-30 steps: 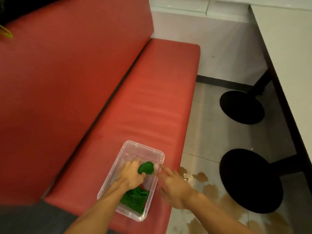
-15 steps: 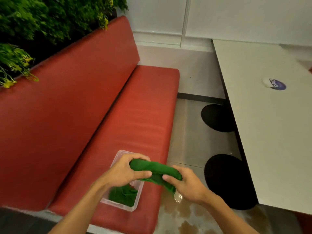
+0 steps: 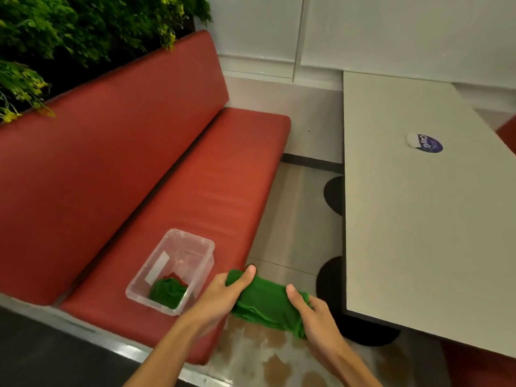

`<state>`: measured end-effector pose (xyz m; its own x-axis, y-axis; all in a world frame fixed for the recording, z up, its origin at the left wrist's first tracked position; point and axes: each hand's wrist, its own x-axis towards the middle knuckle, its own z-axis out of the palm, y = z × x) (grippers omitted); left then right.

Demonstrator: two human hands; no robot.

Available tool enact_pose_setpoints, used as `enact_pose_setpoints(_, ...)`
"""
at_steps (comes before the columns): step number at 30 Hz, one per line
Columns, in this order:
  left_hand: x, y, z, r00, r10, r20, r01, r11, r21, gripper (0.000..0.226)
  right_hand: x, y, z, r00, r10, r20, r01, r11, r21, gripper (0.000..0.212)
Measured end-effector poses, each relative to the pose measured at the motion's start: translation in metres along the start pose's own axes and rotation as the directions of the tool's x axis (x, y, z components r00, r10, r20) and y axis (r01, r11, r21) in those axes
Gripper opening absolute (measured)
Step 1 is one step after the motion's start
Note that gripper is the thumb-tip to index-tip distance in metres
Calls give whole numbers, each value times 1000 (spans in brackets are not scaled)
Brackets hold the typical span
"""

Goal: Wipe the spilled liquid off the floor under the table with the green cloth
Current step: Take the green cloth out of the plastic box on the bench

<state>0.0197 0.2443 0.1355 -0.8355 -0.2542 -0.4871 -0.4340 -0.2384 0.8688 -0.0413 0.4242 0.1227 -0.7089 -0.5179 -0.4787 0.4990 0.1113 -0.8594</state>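
Both hands, left hand (image 3: 223, 293) and right hand (image 3: 312, 317), gripped the green cloth (image 3: 265, 300); next, down to the brown spill (image 3: 268, 358).

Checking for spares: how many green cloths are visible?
2. One green cloth gripped by left hand and right hand; second green cloth in the clear plastic box on the red bench. More may hide beneath.

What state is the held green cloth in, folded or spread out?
Folded. The green cloth is a thick wad with stacked edges showing, gripped by the left hand and right hand.
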Motion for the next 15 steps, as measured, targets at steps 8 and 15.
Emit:
enact_pose_setpoints(8,26,-71,17,995,-43,86,42,999,18,38,30,54,-53,981,97,168,-56,970,-236,41)
enact_pose_setpoints(15,98,-158,17,989,110,-98,-92,980,177,28,106,126,-78,962,207,180,-139,933,-333,53)
